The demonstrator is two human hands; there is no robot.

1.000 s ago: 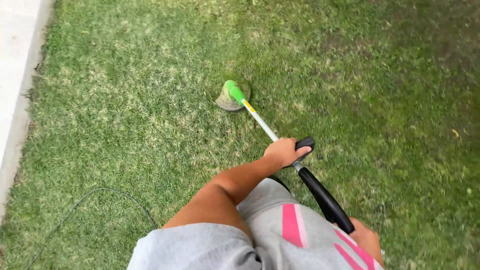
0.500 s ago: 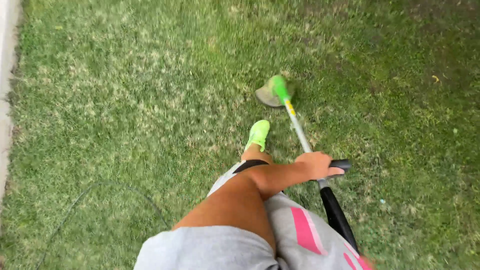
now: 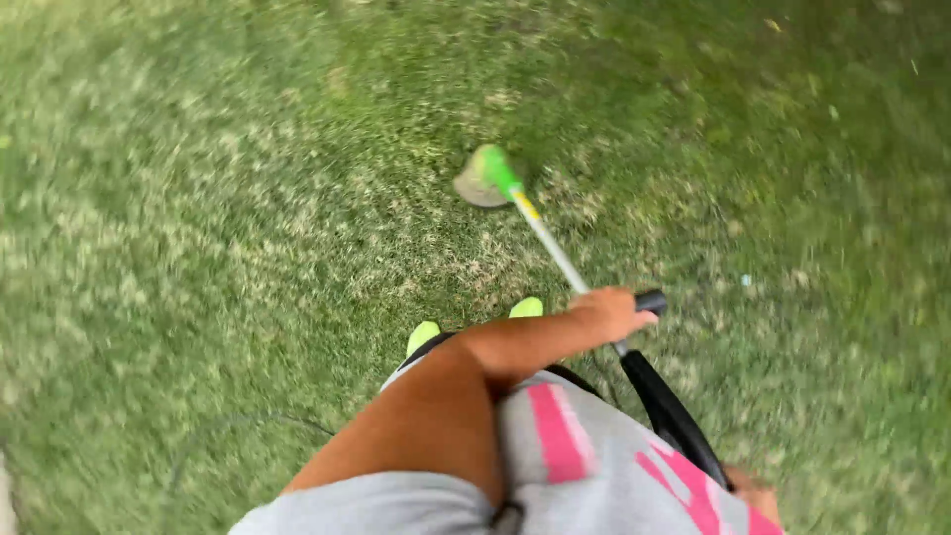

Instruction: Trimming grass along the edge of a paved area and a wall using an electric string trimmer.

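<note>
Head view: left hand (image 3: 606, 312) clenched on the black front handle (image 3: 649, 301) of the green-headed string trimmer (image 3: 492, 176) skimming patchy lawn (image 3: 198, 198), right hand (image 3: 755, 492) barely visible, grip unclear.

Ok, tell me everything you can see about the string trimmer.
The trimmer is a long, slim tool slanting down from lower right to a bright green head with a tan guard, low over the grass. A yellow band sits just behind the green part, then a pale, metal-looking shaft, then a thick black upper section. The left hand grips a black side handle; the right hand holds the rear end, mostly out of view. The picture is motion-blurred.
</note>
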